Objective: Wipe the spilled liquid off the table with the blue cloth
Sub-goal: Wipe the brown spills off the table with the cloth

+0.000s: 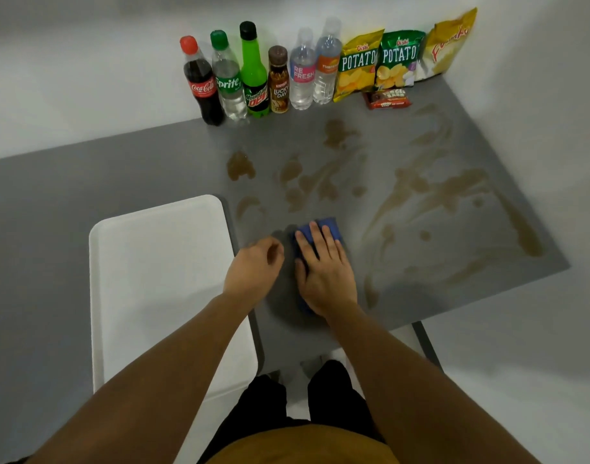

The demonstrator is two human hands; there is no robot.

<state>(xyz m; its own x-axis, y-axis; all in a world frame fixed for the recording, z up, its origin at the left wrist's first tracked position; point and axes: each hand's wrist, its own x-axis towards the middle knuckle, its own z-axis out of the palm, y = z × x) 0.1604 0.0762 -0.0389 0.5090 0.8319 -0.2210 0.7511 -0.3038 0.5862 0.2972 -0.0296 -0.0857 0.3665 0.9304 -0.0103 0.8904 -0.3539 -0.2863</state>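
Note:
A blue cloth (330,226) lies flat on the grey table (153,169), near the front edge. My right hand (323,269) presses down on it, palm flat and fingers spread, covering most of it. My left hand (255,269) rests on the table just left of the cloth, fingers loosely curled and holding nothing. Brown spilled liquid (454,192) spreads in puddles and streaks over the middle and right of the table, beyond and to the right of the cloth.
A white tray (159,262) lies at the left of my hands. Several drink bottles (253,75) stand in a row at the back by the wall. Snack bags (397,58) and a small red packet (387,99) sit at the back right.

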